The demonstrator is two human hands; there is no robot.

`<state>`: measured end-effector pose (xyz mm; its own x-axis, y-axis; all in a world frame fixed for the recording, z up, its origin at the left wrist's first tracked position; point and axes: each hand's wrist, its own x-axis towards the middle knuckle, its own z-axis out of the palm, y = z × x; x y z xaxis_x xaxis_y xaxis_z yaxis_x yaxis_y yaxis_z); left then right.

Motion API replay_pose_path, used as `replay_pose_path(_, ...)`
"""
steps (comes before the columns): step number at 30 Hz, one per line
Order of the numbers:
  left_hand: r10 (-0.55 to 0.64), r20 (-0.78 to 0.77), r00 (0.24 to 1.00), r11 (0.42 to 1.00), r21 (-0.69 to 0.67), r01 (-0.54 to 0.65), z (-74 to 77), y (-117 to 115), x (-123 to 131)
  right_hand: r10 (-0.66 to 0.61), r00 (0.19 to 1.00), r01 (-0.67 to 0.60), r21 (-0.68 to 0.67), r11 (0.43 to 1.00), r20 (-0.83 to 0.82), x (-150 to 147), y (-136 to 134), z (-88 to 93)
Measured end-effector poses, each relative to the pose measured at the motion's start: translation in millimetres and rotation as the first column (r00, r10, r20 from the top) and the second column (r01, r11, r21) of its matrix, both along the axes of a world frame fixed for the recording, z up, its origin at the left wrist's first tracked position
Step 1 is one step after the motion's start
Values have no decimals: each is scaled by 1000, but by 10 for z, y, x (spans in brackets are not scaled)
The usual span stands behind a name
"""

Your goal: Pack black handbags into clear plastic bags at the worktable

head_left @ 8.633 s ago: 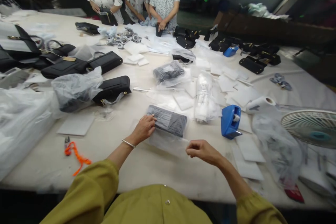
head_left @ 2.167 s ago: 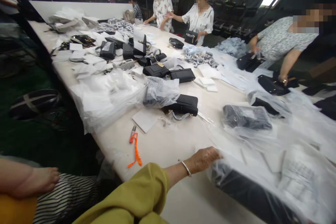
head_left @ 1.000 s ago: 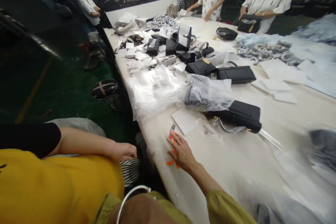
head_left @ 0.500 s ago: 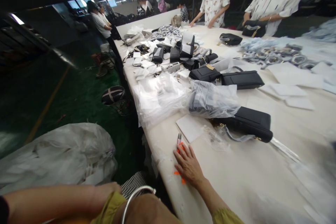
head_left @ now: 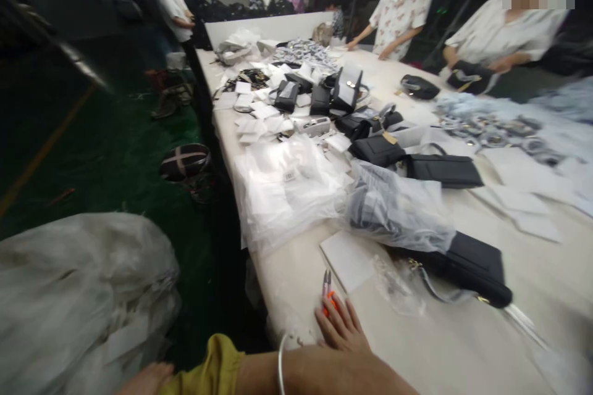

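My right hand [head_left: 343, 327] lies palm down near the table's edge, fingers stretched out over thread snips [head_left: 328, 297] with orange handles. The snips' metal tips point away from me. A bare arm with a silver bangle [head_left: 280, 363] and olive sleeve [head_left: 209, 365] crosses the bottom, hiding part of that hand. What looks like part of another hand or arm [head_left: 147, 378] touches the sleeve at lower left. My left hand's fingers cannot be made out. Just beyond the snips lie a white card [head_left: 348, 261] and a small clear plastic bag [head_left: 398, 287].
A black handbag [head_left: 479, 266] lies under a plastic-wrapped bag [head_left: 393, 207], beside stacked clear bags [head_left: 290, 188]. More black bags [head_left: 377, 148] and white papers spread beyond. Two co-workers [head_left: 504, 37] stand across the table. A large white sack [head_left: 78, 284] sits on the floor.
The view has shifted, so the table items sit lower. The bangled arm now covers part of my right hand, which stays on the snips.
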<state>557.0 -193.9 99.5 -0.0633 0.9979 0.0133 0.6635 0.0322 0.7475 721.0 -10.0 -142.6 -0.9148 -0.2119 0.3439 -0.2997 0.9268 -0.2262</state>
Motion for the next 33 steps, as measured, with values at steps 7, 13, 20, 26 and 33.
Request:
replay_pose_path(7, 235, -336, 912, 969, 9, -246, -424, 1023, -867, 6, 1000, -10, 195, 981, 21, -66, 3, 176)
replay_pose_path(13, 278, -437, 855, 955, 27, -296, -935, 1177, -1826, -140, 969, 150, -36, 988, 205, -166, -52, 416)
replay_pose_path(20, 450, 655, 606, 867, -160, -471, -1396, 2211, -2110, -674, 356, 557, -726, -404, 648, -921, 623, 859)
replay_pose_path(26, 491, 752, 440, 823, -235, -518, -1614, 2662, -2016, -495, 486, 67, -595, -801, 720, -1650, 1277, 963)
replay_pose_path(33, 544, 811, 217, 773, -385, -504, -1647, 2646, -1933, -648, 337, 5, -689, -725, 684, -1989, 1277, 946)
